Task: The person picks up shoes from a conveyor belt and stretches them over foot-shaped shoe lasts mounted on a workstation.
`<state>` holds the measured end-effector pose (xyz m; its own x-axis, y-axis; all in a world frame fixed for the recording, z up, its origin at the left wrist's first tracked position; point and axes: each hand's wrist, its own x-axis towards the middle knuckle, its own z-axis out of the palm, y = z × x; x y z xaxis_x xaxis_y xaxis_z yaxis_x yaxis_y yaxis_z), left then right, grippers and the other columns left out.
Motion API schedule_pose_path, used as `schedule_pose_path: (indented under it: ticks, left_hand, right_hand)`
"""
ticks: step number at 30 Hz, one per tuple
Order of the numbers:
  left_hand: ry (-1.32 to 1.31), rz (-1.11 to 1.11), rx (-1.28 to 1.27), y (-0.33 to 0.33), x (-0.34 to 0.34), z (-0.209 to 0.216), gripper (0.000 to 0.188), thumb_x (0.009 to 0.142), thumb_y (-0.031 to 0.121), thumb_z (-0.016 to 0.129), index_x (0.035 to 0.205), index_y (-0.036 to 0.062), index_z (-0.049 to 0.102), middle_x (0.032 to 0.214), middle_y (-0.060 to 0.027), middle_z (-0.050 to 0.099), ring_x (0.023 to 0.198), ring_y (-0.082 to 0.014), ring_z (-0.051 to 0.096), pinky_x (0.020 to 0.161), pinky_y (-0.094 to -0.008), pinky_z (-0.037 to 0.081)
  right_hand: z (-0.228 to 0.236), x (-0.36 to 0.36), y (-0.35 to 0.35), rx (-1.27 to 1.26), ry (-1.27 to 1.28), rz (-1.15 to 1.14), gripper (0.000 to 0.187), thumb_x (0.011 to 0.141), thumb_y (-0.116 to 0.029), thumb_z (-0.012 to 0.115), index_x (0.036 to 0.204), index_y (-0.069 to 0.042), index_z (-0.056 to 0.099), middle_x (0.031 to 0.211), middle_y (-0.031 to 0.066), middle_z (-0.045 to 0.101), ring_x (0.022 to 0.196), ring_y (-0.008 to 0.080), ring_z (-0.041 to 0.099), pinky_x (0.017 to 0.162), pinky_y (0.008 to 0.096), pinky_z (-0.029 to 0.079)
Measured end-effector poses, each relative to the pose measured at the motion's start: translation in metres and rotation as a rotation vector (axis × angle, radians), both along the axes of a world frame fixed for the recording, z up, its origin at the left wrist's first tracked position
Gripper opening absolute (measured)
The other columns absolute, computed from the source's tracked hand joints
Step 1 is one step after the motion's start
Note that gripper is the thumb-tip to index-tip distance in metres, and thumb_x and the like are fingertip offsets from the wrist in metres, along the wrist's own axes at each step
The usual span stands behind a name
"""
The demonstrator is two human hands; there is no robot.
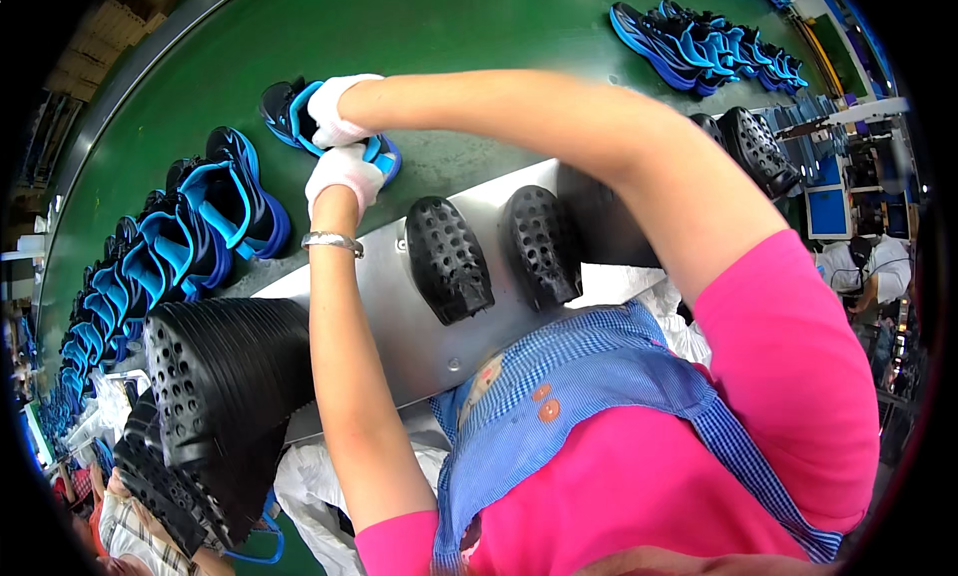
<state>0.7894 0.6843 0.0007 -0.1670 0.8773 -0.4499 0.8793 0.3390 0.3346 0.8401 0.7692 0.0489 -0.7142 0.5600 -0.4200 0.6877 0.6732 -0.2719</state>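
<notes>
Both my hands wear white gloves and meet at one black and blue sneaker [282,114] on the green work surface [479,32]. My left hand [344,177], a bracelet at its wrist, is closed at the sneaker's near side, by its heel. My right hand [337,108] reaches across from the right and is closed over the collar at the opening. The gloves hide the middle of the sneaker and most of my fingertips. Close by on the left stands another black and blue sneaker [239,192], the nearest of a long row.
Between me and the green surface lies a metal plate [384,327] with two black dimpled pads [449,260]. Black ribbed dimpled blocks [225,377] stand at its left. More sneakers [699,45] line up at the far right. A person [870,269] is at the right, another at lower left.
</notes>
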Motion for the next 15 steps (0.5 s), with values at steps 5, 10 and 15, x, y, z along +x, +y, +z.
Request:
schedule_pose_path:
  ticks: [5,10,15]
  left_hand:
    - [-0.208,0.061,0.221,-0.02,-0.016,-0.002,0.036,0.082,0.041,0.063,0.089,0.0058,0.065,0.08,-0.0186,0.066,0.072,-0.0401,0.06,0.065,-0.043,0.048]
    - [-0.029,0.012,0.154,-0.03,-0.037,-0.007,0.035,0.076,0.034,0.069,0.084,0.0007,0.065,0.08,-0.0222,0.063,0.075,-0.0409,0.059,0.069,-0.0422,0.048]
    - [-0.068,0.085,0.132,-0.025,-0.033,-0.001,0.036,0.076,0.032,0.072,0.076,-0.0025,0.059,0.065,-0.0186,0.057,0.056,-0.0294,0.051,0.061,-0.0394,0.045]
  right_hand:
    - [0.047,0.091,0.017,0.074,0.094,0.163,0.036,0.081,-0.035,0.056,0.106,-0.011,0.066,0.098,0.0127,0.067,0.092,0.0307,0.064,0.08,0.04,0.05]
    - [0.089,0.228,0.069,0.271,-0.18,-0.122,0.04,0.083,-0.035,0.053,0.109,-0.008,0.064,0.104,0.0159,0.066,0.098,0.034,0.063,0.082,0.0434,0.05]
    - [0.105,0.38,0.13,0.533,-0.306,-0.525,0.038,0.082,-0.034,0.057,0.102,-0.002,0.068,0.102,0.0184,0.067,0.096,0.0336,0.065,0.082,0.0417,0.052]
